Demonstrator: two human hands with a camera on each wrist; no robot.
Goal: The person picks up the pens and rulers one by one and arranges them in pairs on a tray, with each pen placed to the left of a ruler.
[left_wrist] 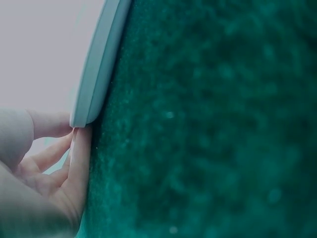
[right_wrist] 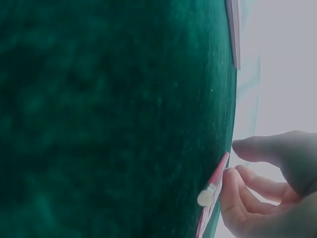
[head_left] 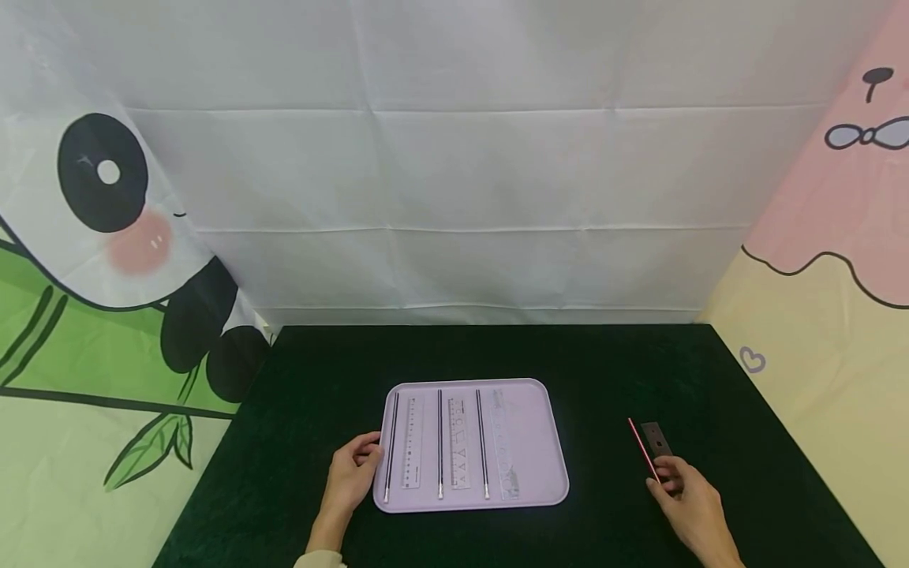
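Observation:
A pale lilac tray [head_left: 541, 450] lies on the table with three dark pencils [head_left: 440, 446] and three clear rulers, among them a stencil ruler [head_left: 458, 443], side by side on it. My left hand [head_left: 351, 473] grips the tray's left edge; in the left wrist view its thumb and fingers meet at the rim [left_wrist: 94, 69]. Over at the right, a red pencil [head_left: 642, 446] with a white end lies beside a dark, pinkish flat ruler [head_left: 656, 439]. My right hand [head_left: 685, 505] is at their near ends, thumb and fingertips parted in the right wrist view.
Dark green cloth [head_left: 596, 363] covers the table. A white curtain [head_left: 483, 173] hangs behind it. Printed cloths stand at both sides, a panda [head_left: 102, 173] on the left and a pink figure [head_left: 838, 197] on the right.

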